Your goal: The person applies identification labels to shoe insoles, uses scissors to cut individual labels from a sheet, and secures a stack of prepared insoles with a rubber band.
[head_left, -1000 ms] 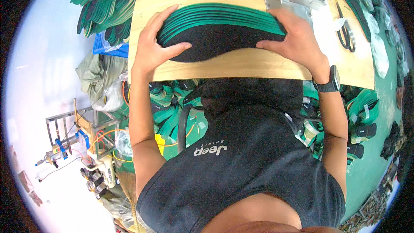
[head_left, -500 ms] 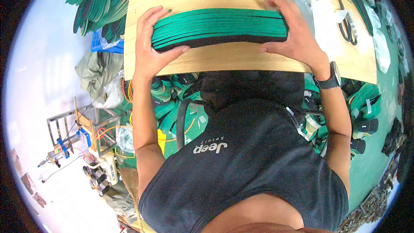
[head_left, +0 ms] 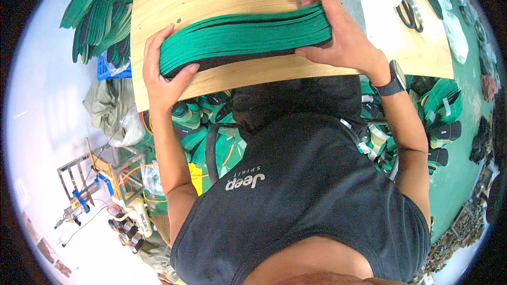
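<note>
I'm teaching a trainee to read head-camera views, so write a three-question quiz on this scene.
1. How many hands are on the green-and-black stack?
2. On which side is the dark watch worn? A) left B) right C) both
3. True or false: the scissors lie left of the stack.

Key:
1. Two: the left hand at one end, the right hand at the other.
2. B
3. False; the scissors lie to its right.

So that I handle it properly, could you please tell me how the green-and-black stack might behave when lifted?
The stack will probably flex, as its thin layers bow along their length. The layers may slip apart, since no binding shows around them and the left hand and right hand brace the ends.
</note>
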`<state>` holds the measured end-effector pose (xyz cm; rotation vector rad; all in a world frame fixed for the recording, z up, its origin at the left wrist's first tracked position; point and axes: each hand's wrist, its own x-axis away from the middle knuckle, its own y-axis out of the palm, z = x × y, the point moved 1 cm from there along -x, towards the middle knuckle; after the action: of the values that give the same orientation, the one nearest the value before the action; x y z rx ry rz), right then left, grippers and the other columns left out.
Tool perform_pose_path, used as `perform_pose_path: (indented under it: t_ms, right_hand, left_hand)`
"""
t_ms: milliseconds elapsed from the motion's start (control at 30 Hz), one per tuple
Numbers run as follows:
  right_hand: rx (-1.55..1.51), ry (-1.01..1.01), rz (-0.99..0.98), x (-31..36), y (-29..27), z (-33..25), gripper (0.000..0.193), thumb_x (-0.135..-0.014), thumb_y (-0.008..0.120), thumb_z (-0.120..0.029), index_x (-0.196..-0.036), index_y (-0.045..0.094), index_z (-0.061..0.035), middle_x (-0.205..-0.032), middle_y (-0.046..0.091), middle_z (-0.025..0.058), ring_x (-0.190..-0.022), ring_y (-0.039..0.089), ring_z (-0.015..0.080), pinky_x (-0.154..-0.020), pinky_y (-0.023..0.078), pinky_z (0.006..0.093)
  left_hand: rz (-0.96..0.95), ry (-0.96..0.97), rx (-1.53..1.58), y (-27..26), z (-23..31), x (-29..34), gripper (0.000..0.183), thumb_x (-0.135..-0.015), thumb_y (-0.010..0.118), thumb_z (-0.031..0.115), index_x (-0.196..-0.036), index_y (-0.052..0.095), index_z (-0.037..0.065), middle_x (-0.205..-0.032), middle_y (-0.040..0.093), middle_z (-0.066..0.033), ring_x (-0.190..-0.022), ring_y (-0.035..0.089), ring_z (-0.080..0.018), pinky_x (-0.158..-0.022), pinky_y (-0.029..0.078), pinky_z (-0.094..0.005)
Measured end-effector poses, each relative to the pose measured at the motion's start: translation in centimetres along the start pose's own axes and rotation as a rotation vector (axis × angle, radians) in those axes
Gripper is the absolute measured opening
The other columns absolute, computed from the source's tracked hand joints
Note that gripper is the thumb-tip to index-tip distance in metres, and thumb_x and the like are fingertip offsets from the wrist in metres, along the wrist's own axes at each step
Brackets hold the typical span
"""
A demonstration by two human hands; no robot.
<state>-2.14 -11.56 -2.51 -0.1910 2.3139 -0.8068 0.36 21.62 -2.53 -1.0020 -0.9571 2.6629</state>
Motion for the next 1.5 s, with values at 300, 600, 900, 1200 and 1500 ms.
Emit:
perform_pose_path:
  t_ms: [300,600,900,1200,1500]
  right_hand:
    - [0.053,-0.022,0.077,0.7,-3.7,-0.9,0.055,-0.066,0.078,-0.006,-0.118,0.058,-0.0046,-0.108,0.060,0.0098,-0.101,0.057,0.0244,-0.090,0.045,0.0327]
    - [0.035,0.092,-0.100,3.3,-4.0,-0.3,0.056,-0.078,0.072,-0.016,-0.129,0.049,-0.0086,-0.108,0.057,0.0130,-0.102,0.055,0.0234,-0.089,0.043,0.0314]
    - [-0.057,0.604,-0.002,2.4,-3.9,0.7,0.036,-0.096,0.049,-0.025,-0.121,0.055,-0.0005,-0.118,0.058,0.0111,-0.116,0.050,0.0178,-0.099,0.037,0.0301]
    - [-0.281,0.447,0.303,4.0,-2.2,0.6,0.051,-0.097,0.039,-0.038,-0.130,0.047,0.0013,-0.131,0.051,0.0135,-0.122,0.046,0.0230,-0.106,0.031,0.0344]
    - [0.132,0.307,0.050,5.8,-4.2,0.1,0.066,-0.073,0.076,-0.031,-0.126,0.049,-0.0030,-0.119,0.053,0.0157,-0.111,0.051,0.0302,-0.095,0.041,0.0345]
  left_hand:
    - [0.043,-0.143,0.190,1.6,1.3,-2.0,0.069,-0.059,0.081,0.008,-0.123,0.055,0.001,-0.115,0.059,-0.0106,-0.105,0.055,-0.0198,-0.094,0.042,-0.0316]
    - [-0.073,-0.149,0.211,2.3,1.1,-2.8,0.065,-0.065,0.078,0.016,-0.124,0.054,0.001,-0.111,0.057,-0.0099,-0.103,0.054,-0.0202,-0.093,0.041,-0.0311]
    - [-0.150,-0.377,0.337,3.5,0.1,-2.6,0.051,-0.090,0.053,0.028,-0.132,0.046,0.001,-0.137,0.043,-0.0177,-0.129,0.039,-0.0268,-0.109,0.025,-0.0362]
    - [-0.114,-0.289,0.508,4.1,-0.2,-1.9,0.071,-0.090,0.046,0.047,-0.139,0.032,-0.002,-0.136,0.044,-0.0210,-0.127,0.041,-0.0289,-0.108,0.028,-0.0383]
    - [-0.254,-0.369,0.389,2.9,0.7,-1.6,0.096,-0.058,0.083,0.020,-0.139,0.035,0.002,-0.131,0.046,-0.0167,-0.119,0.047,-0.0246,-0.103,0.036,-0.0342]
